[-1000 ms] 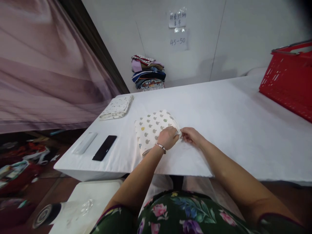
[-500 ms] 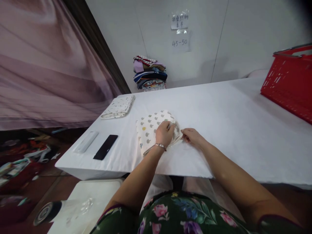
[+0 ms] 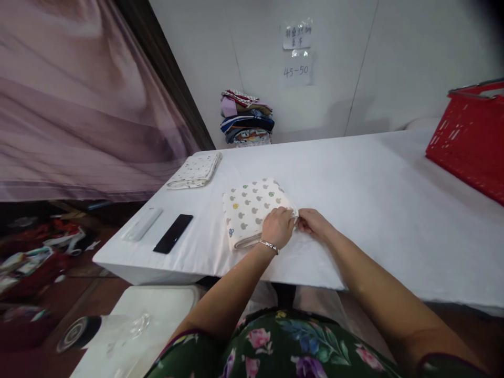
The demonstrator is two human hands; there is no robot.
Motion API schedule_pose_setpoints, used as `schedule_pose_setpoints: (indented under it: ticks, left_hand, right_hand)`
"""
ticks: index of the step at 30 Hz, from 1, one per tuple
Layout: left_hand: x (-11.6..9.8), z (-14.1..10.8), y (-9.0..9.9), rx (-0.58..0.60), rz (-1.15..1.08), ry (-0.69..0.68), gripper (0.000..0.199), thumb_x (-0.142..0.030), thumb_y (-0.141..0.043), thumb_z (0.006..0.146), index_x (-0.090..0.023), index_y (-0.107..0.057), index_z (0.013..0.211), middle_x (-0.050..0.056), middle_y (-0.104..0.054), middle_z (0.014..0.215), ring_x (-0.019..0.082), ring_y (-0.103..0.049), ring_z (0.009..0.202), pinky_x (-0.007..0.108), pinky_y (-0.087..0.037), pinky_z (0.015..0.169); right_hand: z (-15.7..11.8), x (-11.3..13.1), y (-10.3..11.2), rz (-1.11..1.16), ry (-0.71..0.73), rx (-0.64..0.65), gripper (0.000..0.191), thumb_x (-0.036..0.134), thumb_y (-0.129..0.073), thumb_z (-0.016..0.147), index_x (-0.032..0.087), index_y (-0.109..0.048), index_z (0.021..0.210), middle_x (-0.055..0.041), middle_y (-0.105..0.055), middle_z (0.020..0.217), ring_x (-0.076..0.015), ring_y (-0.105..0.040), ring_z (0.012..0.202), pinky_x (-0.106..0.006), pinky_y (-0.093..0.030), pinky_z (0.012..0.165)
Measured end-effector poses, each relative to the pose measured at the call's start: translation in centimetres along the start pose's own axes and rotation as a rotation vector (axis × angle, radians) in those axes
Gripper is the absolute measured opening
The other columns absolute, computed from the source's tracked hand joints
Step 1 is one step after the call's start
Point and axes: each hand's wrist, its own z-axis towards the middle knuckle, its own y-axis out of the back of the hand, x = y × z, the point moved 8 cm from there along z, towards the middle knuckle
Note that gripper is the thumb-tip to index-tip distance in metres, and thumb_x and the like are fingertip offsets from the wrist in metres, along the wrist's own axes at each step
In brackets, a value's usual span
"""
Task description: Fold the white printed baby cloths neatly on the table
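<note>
A white cloth [image 3: 251,207] with grey, yellow and blue printed shapes lies folded in a thick square before me on the table. My left hand [image 3: 277,227], with a bracelet at the wrist, rests over the cloth's near right corner, its fingers closed on the edge there. Just right of it, my right hand [image 3: 311,221] pinches the same corner between thumb and fingers. The two hands nearly meet, and their fingertips are partly hidden. Farther back on the left lies a second folded cloth [image 3: 196,170], white with small dark specks.
The white-covered table [image 3: 354,194] carries a black phone-like slab [image 3: 173,233] and a pale flat case [image 3: 142,224] at left. A red basket [image 3: 472,139] stands at right. Folded fabrics [image 3: 247,118] are stacked by the wall. Below left is a white stool [image 3: 157,310] with a tape roll.
My left hand has slid right and nearer me, from the cloth's upper right part to its near right corner. That side of the cloth now lies flatter. My right hand keeps its pinch.
</note>
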Motion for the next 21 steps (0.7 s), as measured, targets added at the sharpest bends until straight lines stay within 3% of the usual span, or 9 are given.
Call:
schedule_pose_setpoints:
  ticks: [3, 5, 11, 15, 21]
  left_hand:
    - [-0.3, 0.0, -0.4, 0.041, 0.025, -0.015, 0.020, -0.024, -0.041, 0.089, -0.019, -0.058, 0.098, 0.006, -0.057, 0.096, 0.019, -0.051, 0.091, 0.033, -0.043, 0.079]
    - [-0.5, 0.0, -0.6, 0.063, 0.024, -0.025, 0.019, -0.022, -0.041, 0.089, -0.018, -0.057, 0.099, 0.007, -0.057, 0.097, 0.019, -0.051, 0.091, 0.033, -0.043, 0.081]
    - [0.2, -1.4, 0.1, 0.058, 0.020, -0.028, 0.028, -0.016, -0.047, 0.083, -0.020, -0.053, 0.109, 0.005, -0.058, 0.105, 0.020, -0.050, 0.099, 0.035, -0.042, 0.085]
    - [2.5, -4.0, 1.1, 0.042, 0.070, 0.063, 0.025, -0.013, -0.046, 0.081, -0.021, -0.056, 0.103, 0.006, -0.059, 0.103, 0.021, -0.049, 0.100, 0.036, -0.041, 0.084]
    - [7.8, -8.4, 3.2, -0.041, 0.084, 0.276, 0.028, -0.009, -0.047, 0.077, -0.021, -0.059, 0.100, 0.006, -0.059, 0.106, 0.021, -0.049, 0.102, 0.038, -0.040, 0.086]
  right_hand:
    - [-0.2, -0.2, -0.1, 0.015, -0.026, 0.042, 0.034, 0.048, -0.055, 0.077, 0.015, -0.057, 0.069, -0.0023, -0.058, 0.057, -0.0066, -0.043, 0.038, -0.019, -0.017, 0.032]
    - [-0.3, -0.1, 0.1, -0.033, -0.010, 0.022, 0.039, 0.054, -0.059, 0.074, 0.015, -0.055, 0.069, -0.0007, -0.055, 0.051, -0.0067, -0.041, 0.036, -0.019, -0.018, 0.032]
    - [-0.1, -0.7, 0.9, -0.078, -0.010, -0.048, 0.034, 0.045, -0.066, 0.069, 0.017, -0.050, 0.061, 0.0014, -0.050, 0.045, -0.0059, -0.037, 0.034, -0.019, -0.016, 0.031]
    - [0.0, -0.9, 1.1, -0.092, -0.004, -0.031, 0.030, 0.043, -0.064, 0.069, 0.016, -0.051, 0.061, 0.0012, -0.049, 0.046, -0.0060, -0.037, 0.036, -0.019, -0.016, 0.032]
    - [-0.4, -0.5, 0.9, -0.078, 0.004, -0.069, 0.026, 0.038, -0.066, 0.064, 0.016, -0.052, 0.061, 0.0002, -0.052, 0.054, -0.0056, -0.039, 0.038, -0.020, -0.016, 0.033]
